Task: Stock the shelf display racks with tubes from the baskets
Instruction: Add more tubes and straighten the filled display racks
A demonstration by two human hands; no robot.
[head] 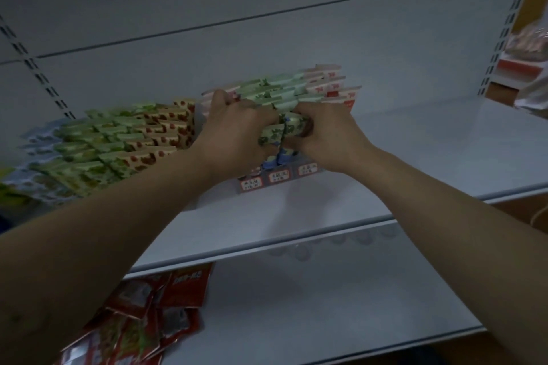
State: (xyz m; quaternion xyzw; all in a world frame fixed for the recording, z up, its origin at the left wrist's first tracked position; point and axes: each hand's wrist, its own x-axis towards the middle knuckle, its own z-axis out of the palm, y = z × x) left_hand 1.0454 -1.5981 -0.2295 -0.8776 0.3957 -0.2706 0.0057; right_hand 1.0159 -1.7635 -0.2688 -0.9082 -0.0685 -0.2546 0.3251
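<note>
Both forearms reach up from bottom edge of view, L from lower left, R from lower right, and meet at the upper shelf (pixel 415 157).

L hand (pixel 237 133): fingers curled over a bundle of green-print tubes (pixel 281 130), knuckles toward cam. Fingertips hidden behind bundle.
R hand (pixel 329 139): curled round the right end of the same bundle, thumb side toward L hand. Both grips tight on the tubes, no gap seen btwn hands and bundle.

Bundle sits just above/in front of the right display rack (pixel 278 176), at its middle. Blue bits hang below bundle, too blurred to ID.

Right rack contents, L to R: pinkish tubes (pixel 219 92), green tubes (pixel 272 92), red/white tubes (pixel 329 86), packed in rows with flat ends up. Rack front carries three small label cards, text unreadable.

Left display rack (pixel 118 139), just beside the right one on same shelf: full. Blue-ish tubes at far left, then green, then red-spotted at its right side.

Lower shelf (pixel 326 305): heap of red foil packets (pixel 154 314) at left, partly behind L forearm.

Slotted upright (pixel 504 24) at far right; blurred goods beyond it.
</note>
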